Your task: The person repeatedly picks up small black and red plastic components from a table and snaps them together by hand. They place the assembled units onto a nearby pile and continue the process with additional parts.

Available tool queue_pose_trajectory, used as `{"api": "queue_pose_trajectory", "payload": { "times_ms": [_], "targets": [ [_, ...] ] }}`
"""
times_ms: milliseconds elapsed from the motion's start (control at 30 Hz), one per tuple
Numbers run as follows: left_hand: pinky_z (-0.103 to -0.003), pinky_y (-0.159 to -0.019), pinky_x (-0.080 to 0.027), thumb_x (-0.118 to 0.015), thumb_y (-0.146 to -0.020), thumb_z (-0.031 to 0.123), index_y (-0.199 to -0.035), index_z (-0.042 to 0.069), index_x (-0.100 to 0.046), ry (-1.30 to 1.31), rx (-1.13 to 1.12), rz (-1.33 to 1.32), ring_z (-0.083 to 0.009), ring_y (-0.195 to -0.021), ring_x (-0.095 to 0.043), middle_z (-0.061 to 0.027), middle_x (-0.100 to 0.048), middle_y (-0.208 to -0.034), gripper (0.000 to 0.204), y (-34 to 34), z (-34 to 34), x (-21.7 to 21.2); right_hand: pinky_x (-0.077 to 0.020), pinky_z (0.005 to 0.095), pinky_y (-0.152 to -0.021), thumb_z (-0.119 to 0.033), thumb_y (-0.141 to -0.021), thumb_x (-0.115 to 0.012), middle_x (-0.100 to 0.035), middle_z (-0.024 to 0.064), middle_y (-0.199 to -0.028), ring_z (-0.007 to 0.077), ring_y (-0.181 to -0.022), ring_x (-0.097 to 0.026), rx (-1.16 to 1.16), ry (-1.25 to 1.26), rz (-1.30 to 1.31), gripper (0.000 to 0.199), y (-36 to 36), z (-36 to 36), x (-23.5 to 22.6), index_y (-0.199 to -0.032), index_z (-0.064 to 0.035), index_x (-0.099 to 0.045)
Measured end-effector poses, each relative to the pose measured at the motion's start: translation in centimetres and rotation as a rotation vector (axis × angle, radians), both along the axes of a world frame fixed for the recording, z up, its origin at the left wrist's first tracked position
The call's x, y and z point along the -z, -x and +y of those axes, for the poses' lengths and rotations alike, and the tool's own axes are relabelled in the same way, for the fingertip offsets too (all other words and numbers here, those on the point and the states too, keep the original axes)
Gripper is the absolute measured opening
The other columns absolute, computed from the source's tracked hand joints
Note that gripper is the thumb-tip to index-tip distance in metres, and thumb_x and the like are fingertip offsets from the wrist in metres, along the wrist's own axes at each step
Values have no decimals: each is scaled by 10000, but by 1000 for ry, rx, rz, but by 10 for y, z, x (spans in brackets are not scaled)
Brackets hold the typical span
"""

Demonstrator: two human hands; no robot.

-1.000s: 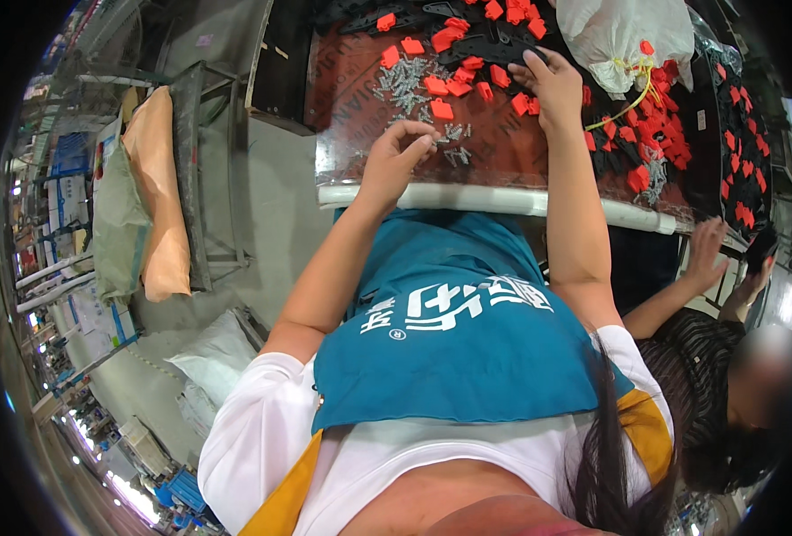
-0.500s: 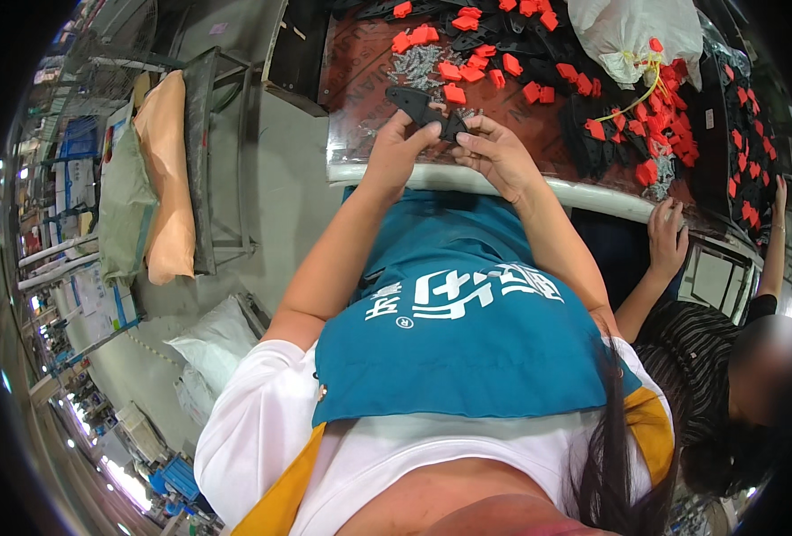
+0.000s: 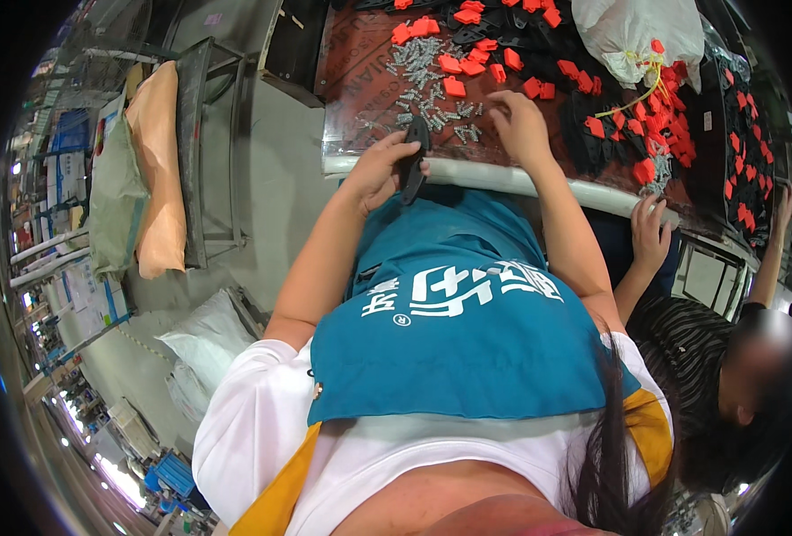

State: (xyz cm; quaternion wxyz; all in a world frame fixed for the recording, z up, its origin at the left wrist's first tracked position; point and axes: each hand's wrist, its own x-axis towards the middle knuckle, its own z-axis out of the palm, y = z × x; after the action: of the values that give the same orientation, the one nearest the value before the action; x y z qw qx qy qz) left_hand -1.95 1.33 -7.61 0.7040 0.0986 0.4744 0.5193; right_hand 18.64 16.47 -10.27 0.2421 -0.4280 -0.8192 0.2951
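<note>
My left hand [image 3: 380, 171] grips a long black plastic part [image 3: 415, 161], held upright just over the table's near edge. To its right, my right hand [image 3: 523, 132] is above the table with its fingers apart and nothing visible in them. Between and beyond my hands lies a scatter of small silvery metal pieces [image 3: 433, 109], perhaps springs or screws. Small red plastic pieces [image 3: 454, 87] lie just past my right fingertips, and more black parts [image 3: 512, 40] are piled behind them.
The reddish-brown tabletop [image 3: 351, 98] has a white padded front edge [image 3: 494, 176]. A white plastic bag [image 3: 624, 40] sits at the back right, near a heap of red pieces [image 3: 668, 116]. A co-worker's hand [image 3: 650, 234] rests by the edge at right. A dark box [image 3: 293, 54] stands at left.
My right hand has let go of the black part and moved right and slightly up over the table. The left hand has turned the part upright and lowered it toward me.
</note>
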Motion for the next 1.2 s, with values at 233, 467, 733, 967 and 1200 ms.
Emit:
{"api": "queue_pose_trajectory", "payload": {
  "times_ms": [233,467,733,967,1200],
  "targets": [
    [-419,-851,-503,-446,-905,-24,-1203,-7,-483,-22,-127,-86,-231,-1049,-594,-133,-582,-1154,301,19,1,7,-469,418,-770,-176,-747,-684,-620,116,-844,313,-883,-573,-152,-205,-153,111,57,17,1,-798,-78,-672],
    [-398,-836,-508,-490,-914,18,-1188,44,-500,-40,-136,-79,-202,-1040,-597,-95,-606,-1145,275,19,2,-1,-453,443,-791,-209,-717,-691,-629,101,-868,281,-966,-556,-108,-248,-437,159,82,7,8,-782,-65,-670],
    [-397,-861,-512,-549,-906,34,-1177,62,-465,-103,-136,-22,-210,-1016,-609,-90,-611,-1129,285,13,13,-12,-457,231,-602,-93,-813,-686,-636,24,-786,93,-642,-558,-169,375,199,113,49,-13,-31,-847,-13,-614],
    [-357,-835,-546,-587,-899,53,-1224,34,-446,-93,-154,24,-207,-987,-613,-78,-561,-1067,355,-3,20,-21,-483,208,-655,-57,-838,-666,-660,30,-845,59,-728,-583,-185,620,445,155,37,-34,-51,-970,24,-651],
    [-319,-796,-552,-594,-898,58,-1181,47,-491,-111,-143,127,-179,-933,-621,-61,-575,-1042,302,-8,19,-30,-516,246,-672,-86,-830,-680,-681,48,-836,93,-736,-620,-115,623,532,148,37,-46,-52,-933,20,-672]
  ]
}}
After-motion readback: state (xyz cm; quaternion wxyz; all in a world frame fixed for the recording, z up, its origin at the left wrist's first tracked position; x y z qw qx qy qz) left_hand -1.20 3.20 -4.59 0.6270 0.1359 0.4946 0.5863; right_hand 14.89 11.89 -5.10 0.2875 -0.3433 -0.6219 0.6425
